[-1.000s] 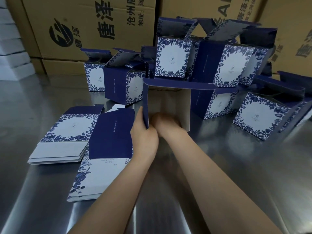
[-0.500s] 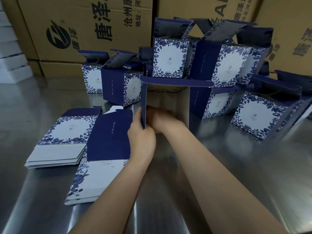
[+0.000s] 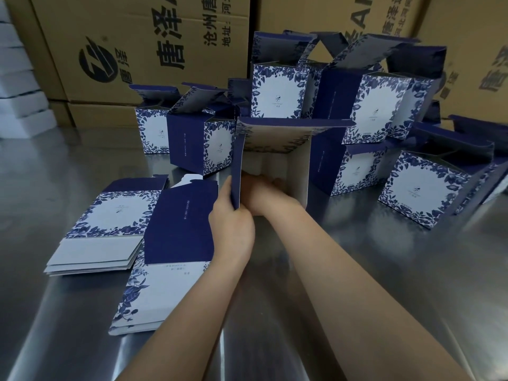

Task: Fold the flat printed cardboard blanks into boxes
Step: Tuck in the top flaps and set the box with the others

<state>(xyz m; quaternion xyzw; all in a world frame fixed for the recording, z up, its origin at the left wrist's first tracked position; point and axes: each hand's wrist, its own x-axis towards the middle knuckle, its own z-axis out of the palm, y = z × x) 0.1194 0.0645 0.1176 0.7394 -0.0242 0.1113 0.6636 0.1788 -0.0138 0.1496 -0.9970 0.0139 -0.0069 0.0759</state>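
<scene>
A blue-and-white floral box (image 3: 275, 138) lies on its side at the table's middle, its open end facing me and its lid flap sticking out on top. My left hand (image 3: 232, 229) grips the box's left wall at the near edge, thumb inside. My right hand (image 3: 264, 192) reaches inside the box, its fingers hidden in there. Two stacks of flat blanks lie to the left, one blank stack (image 3: 107, 229) further left and another blank stack (image 3: 162, 259) beside my left forearm.
Several folded boxes (image 3: 368, 105) with raised flaps are piled behind and right of the one I hold. Large brown cartons (image 3: 143, 45) stand along the back. White foam blocks (image 3: 19, 86) sit at far left. The steel table (image 3: 384, 284) shows at the right.
My right hand has pushed deeper into the box. The left hand has kept its hold on the left wall, and the box has barely shifted.
</scene>
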